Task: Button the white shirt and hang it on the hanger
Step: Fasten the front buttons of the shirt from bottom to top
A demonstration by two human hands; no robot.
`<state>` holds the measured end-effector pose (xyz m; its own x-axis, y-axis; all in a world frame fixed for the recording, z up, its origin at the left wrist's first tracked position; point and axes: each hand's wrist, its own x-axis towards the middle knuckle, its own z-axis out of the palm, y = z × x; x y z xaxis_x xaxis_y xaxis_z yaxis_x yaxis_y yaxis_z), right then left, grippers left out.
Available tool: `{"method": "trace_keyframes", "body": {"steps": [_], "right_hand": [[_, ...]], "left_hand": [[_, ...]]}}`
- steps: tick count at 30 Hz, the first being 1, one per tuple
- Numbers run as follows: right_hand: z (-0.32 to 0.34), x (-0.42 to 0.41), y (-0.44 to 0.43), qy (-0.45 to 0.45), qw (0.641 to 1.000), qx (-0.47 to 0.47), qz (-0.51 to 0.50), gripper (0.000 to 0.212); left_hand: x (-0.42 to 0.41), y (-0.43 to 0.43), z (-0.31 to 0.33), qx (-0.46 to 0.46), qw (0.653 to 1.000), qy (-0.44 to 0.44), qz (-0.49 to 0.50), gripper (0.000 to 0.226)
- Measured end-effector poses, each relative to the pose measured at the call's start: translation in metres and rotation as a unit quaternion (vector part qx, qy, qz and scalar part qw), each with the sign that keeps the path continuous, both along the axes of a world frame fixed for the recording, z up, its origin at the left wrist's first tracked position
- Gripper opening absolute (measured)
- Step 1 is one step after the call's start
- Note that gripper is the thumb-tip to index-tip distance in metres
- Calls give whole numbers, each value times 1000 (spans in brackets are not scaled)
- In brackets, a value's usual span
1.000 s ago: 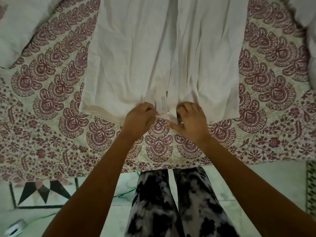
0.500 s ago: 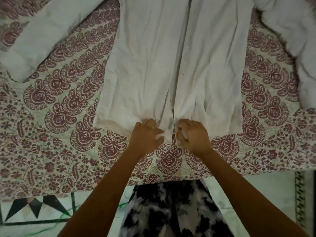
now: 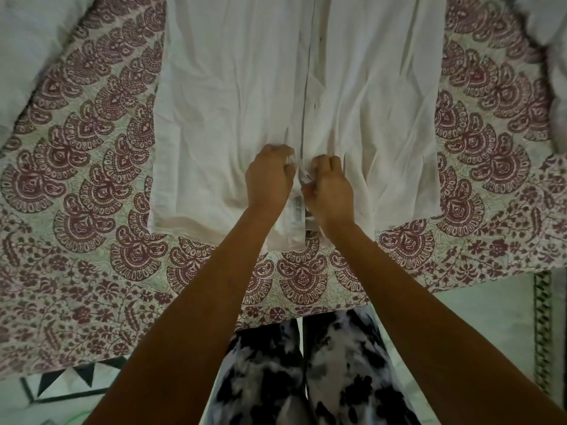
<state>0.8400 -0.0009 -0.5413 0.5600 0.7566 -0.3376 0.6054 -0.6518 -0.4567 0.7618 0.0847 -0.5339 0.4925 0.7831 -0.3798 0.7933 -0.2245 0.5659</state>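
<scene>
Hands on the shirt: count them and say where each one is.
2. The left hand grips the white shirt just left of its front opening, near the hem. The right hand grips the facing edge just right of it. None seems hidden.

We saw a white shirt [image 3: 233,96] on a maroon paisley-printed cream bedspread [image 3: 92,210], and black-and-white mottled trousers [image 3: 306,369].
</scene>
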Motion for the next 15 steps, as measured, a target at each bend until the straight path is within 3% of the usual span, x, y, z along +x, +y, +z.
{"method": "trace_keyframes", "body": {"steps": [7,15], "right_hand": [[0,10,-4,88,993,57,-52,25],[3,25,-13,238,946,129,-180,19]], "left_hand": [[-1,-15,7,14,999,40,10,15],[8,-5,12,-37,999,-33,11,3]]}}
